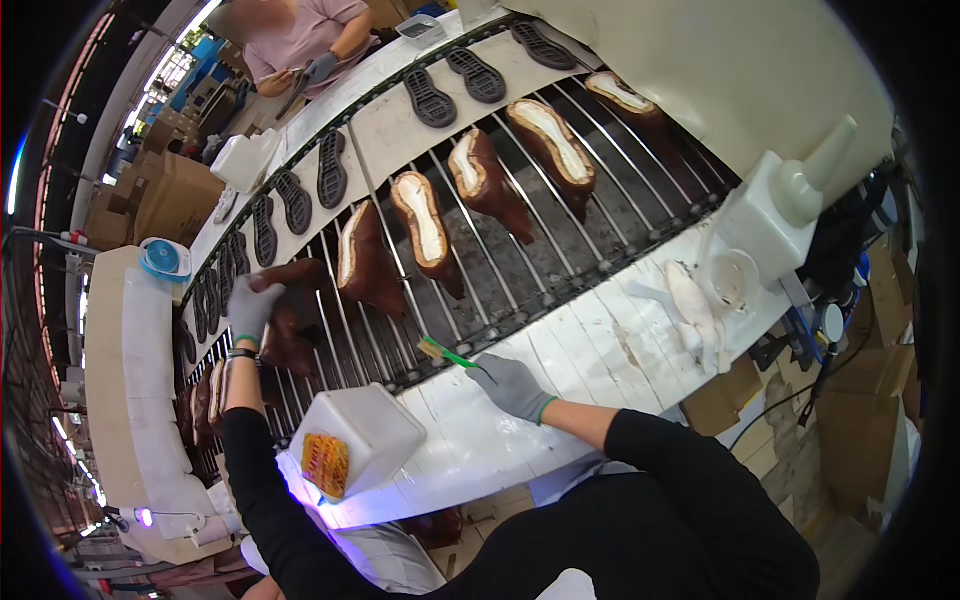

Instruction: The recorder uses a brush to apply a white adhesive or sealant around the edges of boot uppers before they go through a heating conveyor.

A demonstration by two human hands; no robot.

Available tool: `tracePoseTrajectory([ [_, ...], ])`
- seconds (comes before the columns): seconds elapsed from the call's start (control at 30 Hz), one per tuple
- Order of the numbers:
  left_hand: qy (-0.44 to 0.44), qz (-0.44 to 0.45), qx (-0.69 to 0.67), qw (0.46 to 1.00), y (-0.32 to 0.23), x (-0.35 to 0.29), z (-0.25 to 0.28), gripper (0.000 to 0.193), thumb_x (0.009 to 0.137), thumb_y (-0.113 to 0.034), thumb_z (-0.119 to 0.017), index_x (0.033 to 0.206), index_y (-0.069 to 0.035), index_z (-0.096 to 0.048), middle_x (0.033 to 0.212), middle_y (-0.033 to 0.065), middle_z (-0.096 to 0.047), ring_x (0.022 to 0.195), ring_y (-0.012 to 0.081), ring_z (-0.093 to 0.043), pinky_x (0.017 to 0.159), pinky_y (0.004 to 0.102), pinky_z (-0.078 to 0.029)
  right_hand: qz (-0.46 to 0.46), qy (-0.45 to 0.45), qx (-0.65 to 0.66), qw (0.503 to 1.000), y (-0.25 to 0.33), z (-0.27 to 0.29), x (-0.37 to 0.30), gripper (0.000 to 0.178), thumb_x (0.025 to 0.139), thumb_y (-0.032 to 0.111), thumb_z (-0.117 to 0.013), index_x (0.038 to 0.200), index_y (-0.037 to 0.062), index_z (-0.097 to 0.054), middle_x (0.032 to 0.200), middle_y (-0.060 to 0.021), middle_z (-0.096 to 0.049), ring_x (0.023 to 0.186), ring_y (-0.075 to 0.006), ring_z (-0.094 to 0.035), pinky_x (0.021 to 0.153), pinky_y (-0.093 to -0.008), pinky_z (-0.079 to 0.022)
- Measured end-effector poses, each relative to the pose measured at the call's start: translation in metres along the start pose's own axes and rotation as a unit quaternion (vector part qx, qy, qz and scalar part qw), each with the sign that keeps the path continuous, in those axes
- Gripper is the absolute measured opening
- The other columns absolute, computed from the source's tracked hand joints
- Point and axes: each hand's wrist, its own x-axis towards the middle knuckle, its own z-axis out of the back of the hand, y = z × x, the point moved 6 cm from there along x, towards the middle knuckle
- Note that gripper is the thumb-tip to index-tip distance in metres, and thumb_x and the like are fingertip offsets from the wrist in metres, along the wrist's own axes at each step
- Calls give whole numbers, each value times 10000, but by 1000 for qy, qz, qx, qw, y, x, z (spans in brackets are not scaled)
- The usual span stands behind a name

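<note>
My right hand (515,388), in a grey glove, grips a small brush (447,352) with a green handle and pale bristles over the near white ledge. At the left, my gloved left hand (252,308) is closed on the edge of a brown shoe upper (296,274), partly hidden and slightly blurred. Another brown upper (288,345) lies just below that hand. Further right on the metal bars rest several brown uppers with white undersides facing up, such as this shoe upper (425,222). Dark ridged shoe soles (332,168) line the far strip.
The roller conveyor (500,270) curves from left to upper right. On the near ledge stand a white container (365,435) with an orange-yellow block (325,465) and a white pump bottle (770,215). A co-worker (310,40) with gloves stands across the line. Cardboard boxes (175,200) are behind.
</note>
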Motion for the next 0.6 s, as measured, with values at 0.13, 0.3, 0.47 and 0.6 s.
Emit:
tracePoseTrajectory([
  [0.13,-37,-34,-153,987,-51,-53,76,541,701,-246,-857,1135,2,-650,1122,139,-682,1044,252,-645,952,359,-486,4,-31,47,998,5,8,4,309,1001,331,-546,1129,61,-627,828,-197,-649,757,-419,-627,685,-493,-487],
  [0.3,-135,-23,-223,965,-98,-181,137,605,790,-182,-800,1298,34,-551,1243,150,-619,1154,231,-583,1022,341,-439,-119,-14,306,944,10,55,-13,352,1003,225,-578,1313,71,-639,766,30,-637,601,-46,-504,550,-227,-432],
  [0.47,-173,8,-302,937,-154,-310,112,623,751,-83,-793,1311,18,-538,1267,132,-590,1167,226,-563,1041,338,-418,-154,-75,188,967,15,197,-79,311,956,212,-629,1201,41,-712,842,41,-689,606,-12,-468,521,-191,-391],
  [0.6,-134,-43,-283,949,-240,-391,25,600,676,-65,-844,1220,-38,-592,1151,99,-595,1079,256,-571,1017,368,-432,-170,-217,63,959,19,328,-140,284,920,178,-676,1149,20,-733,830,22,-705,637,-27,-481,560,-196,-391],
])
